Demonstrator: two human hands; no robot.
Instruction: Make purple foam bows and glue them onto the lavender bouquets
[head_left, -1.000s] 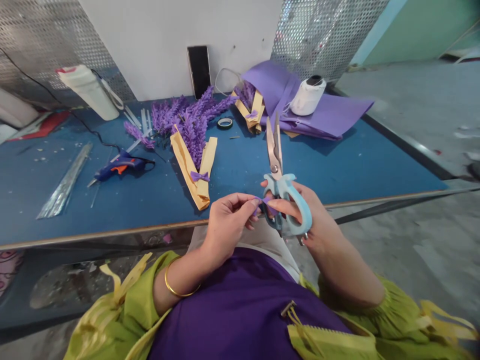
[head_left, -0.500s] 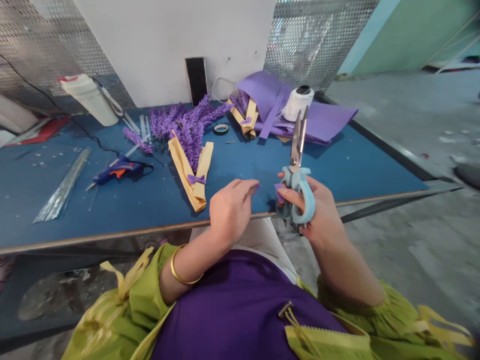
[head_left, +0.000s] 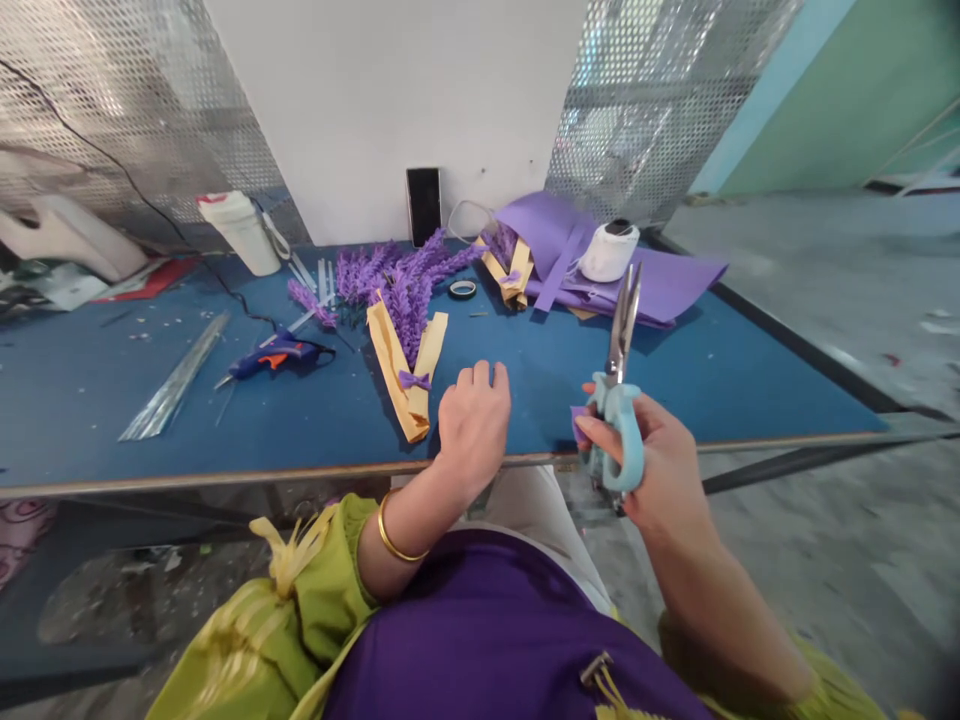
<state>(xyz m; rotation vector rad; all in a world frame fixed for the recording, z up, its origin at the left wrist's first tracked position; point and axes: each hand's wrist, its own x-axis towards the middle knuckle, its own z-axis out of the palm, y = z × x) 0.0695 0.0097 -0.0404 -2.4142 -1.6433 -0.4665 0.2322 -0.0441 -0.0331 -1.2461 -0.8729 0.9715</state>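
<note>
- Since the earlier head view, the left grip (head_left: 474, 430) has turned its back upward, and the purple scrap seen at its fingertips is out of sight; the whole scene sits lower and farther right in the frame.
- The left grip has bent fingers, beside the wrapped bunch (head_left: 397, 390); its underside is hidden, so I cannot tell whether it pinches anything.
- The right grip (head_left: 664, 465) is closed around the blue handles of the scissors (head_left: 628, 430), with a purple piece (head_left: 578, 421) pinched by the thumb. The blades point away over the counter (head_left: 525, 350), nearly together.
- Sharing one grip, the purple piece could slip or crease if the handles shift. Swinging the scissors could nick the purple sheet (head_left: 667, 280) beyond the tips, and a careless left sweep could knock the bunch's bow (head_left: 415, 380).
- No brand, label or writing is readable; the phone (head_left: 424, 200) screen is dark.
</note>
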